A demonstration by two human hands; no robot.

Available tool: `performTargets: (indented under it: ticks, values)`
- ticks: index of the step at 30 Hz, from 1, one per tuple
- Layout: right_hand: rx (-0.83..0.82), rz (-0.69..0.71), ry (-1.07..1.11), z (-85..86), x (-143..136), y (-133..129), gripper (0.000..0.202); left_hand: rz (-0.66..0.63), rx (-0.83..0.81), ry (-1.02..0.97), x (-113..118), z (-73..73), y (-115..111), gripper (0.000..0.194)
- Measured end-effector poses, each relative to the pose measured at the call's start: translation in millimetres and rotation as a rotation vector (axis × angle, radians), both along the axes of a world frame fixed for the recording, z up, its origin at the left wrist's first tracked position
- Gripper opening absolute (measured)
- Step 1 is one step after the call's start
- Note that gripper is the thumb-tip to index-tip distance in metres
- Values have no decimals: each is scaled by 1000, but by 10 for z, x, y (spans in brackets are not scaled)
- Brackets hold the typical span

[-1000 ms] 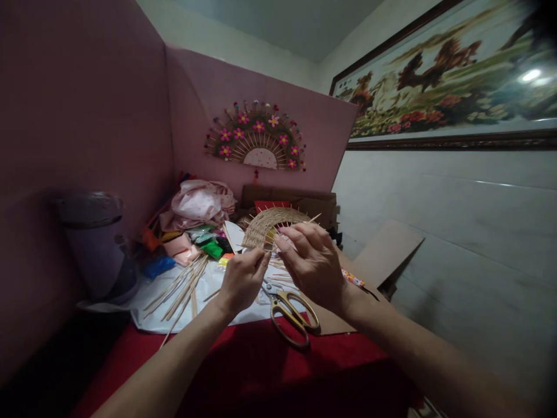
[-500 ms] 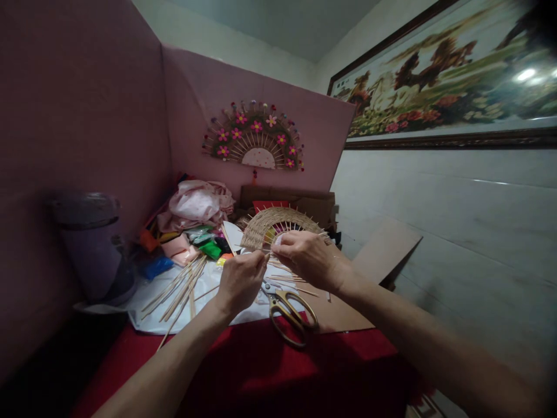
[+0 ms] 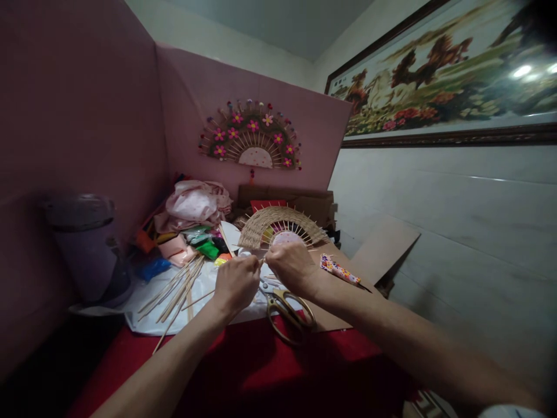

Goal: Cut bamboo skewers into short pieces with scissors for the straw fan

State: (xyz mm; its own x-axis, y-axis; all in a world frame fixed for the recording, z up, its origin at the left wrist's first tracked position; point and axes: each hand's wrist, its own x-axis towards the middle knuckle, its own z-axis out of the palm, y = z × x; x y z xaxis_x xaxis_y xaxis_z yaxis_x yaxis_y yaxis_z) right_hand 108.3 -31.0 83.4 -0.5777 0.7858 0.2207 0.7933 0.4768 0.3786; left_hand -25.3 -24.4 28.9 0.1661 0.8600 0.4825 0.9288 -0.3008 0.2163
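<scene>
My left hand [image 3: 238, 280] and my right hand [image 3: 290, 266] are both closed, knuckles up and nearly touching. A thin tan piece [image 3: 262, 261] shows in the small gap between them; whether it is stick or cord I cannot tell. Just beyond my right hand lies a woven tan fan [image 3: 272, 219] with thin ribs poking past its outer edge and a pale, spotted half-round centre [image 3: 287, 238]. Scissors with gold-coloured handles [image 3: 285, 313] lie below my hands, their blades partly hidden.
Loose thin sticks [image 3: 180, 290] lie on white plastic sheeting [image 3: 139, 316] at left, near coloured packets [image 3: 208, 249]. A flower-patterned glue gun [image 3: 339, 270] rests on cardboard [image 3: 331, 313] by my right forearm. A purple flask [image 3: 89, 255] stands far left. A decorated fan [image 3: 255, 136] hangs behind.
My right hand has moved down and left from the woven fan, closing in on my left hand. The fan's pale centre and the flower-patterned glue gun have come into sight.
</scene>
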Motion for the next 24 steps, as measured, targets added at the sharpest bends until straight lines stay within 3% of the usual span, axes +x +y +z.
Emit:
performTargets:
  ticks: [11,24]
  values:
    - [37,65,96,56,106,125,25,-13,17,-42,-18,-16,20,38]
    - [9,-42,46,67,-50,85,24,17,-7,-19,-36,-30,44,40]
